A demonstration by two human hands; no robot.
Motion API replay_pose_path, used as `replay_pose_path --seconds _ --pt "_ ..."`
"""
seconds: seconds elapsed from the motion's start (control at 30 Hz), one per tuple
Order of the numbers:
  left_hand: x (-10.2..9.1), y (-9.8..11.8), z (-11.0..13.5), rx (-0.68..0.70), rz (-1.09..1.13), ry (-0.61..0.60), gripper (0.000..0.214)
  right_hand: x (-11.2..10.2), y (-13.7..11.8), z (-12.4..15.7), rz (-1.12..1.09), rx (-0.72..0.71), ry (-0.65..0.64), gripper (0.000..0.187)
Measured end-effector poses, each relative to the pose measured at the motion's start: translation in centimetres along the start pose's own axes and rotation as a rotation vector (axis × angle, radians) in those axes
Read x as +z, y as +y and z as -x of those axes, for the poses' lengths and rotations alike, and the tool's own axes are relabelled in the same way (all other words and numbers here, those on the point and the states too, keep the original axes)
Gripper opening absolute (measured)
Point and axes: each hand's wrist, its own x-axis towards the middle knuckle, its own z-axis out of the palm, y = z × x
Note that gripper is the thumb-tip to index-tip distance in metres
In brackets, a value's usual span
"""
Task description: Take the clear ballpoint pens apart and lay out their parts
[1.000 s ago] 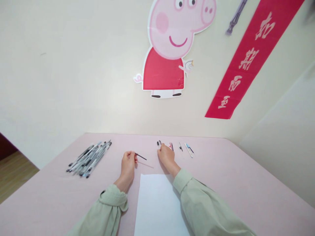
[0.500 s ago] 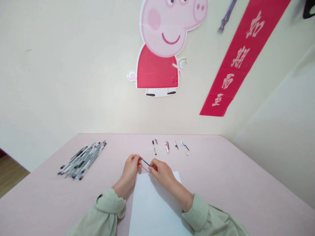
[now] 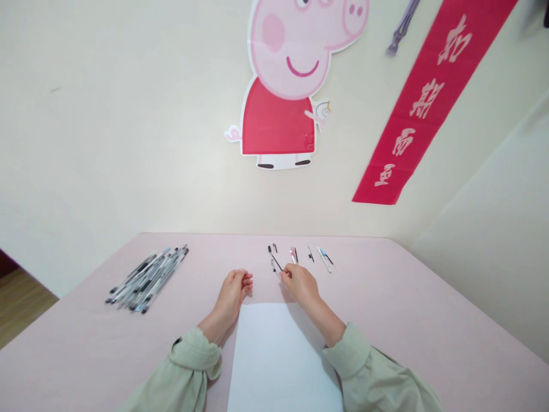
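My right hand (image 3: 300, 284) pinches a thin dark pen refill (image 3: 278, 262) between thumb and fingers. Its far end slants up and left, over a small group of pen parts (image 3: 273, 266) on the table. Left of it, my left hand (image 3: 234, 290) rests by the top left corner of a blank white sheet of paper (image 3: 278, 355). Its fingers are loosely bent and apart, and nothing shows in them.
A pile of clear and black pens (image 3: 148, 280) lies at the left on the pink table (image 3: 386, 320). Along the back are pink and black pieces (image 3: 293, 254), a small dark piece (image 3: 311, 256), and white and blue pens (image 3: 325, 258). Behind the table rises a wall.
My right hand has moved away and slightly right with the refill, toward the parts at the back. My left hand has let go of the refill's other end and stays nearly in place.
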Motion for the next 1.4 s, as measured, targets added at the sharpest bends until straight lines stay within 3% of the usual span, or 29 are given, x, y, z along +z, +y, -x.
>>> replay_pose_path --seconds 0.2,0.37,0.5,0.67,0.77,0.9,1.13,1.2,1.33,1.4 --pt "0.0 -0.1 -0.1 -0.009 0.026 -0.006 0.01 0.7 0.4 -4.2 0.116 0.107 0.033 0.021" --pt "-0.1 -0.2 -0.1 -0.013 0.054 -0.017 0.009 2.0 -0.8 -5.4 0.13 0.088 0.02 0.019" --pt "-0.1 0.1 -0.2 -0.037 0.089 -0.031 0.019 1.3 -1.6 -4.2 0.104 0.026 0.022 0.02" --pt "-0.1 1.5 -0.1 -0.239 0.201 -0.096 0.043 0.2 -3.7 -0.7 0.013 -0.183 -0.01 0.018" --pt "0.2 2.0 0.3 -0.309 0.236 -0.189 0.05 1.0 -5.1 1.4 -0.093 -0.363 -0.011 0.017" --pt "1.0 1.6 1.0 -0.328 0.18 -0.286 0.049 2.5 -5.8 2.9 -0.148 -0.413 0.018 0.019" --pt "1.5 0.7 1.5 -0.216 0.08 -0.293 0.045 2.6 -4.5 2.6 -0.198 -0.38 0.044 0.017" --pt "1.1 0.6 1.2 -0.08 -0.012 -0.216 0.044 2.3 -3.7 1.8 -0.179 -0.301 0.075 0.013" --pt "0.0 0.3 0.2 0.355 -0.366 -0.093 0.038 1.5 -2.1 -1.0 -0.061 -0.095 0.102 0.013" --pt "-0.5 0.1 -0.2 0.441 -0.538 -0.081 0.036 1.4 -1.7 -2.6 -0.023 -0.046 0.098 0.016"
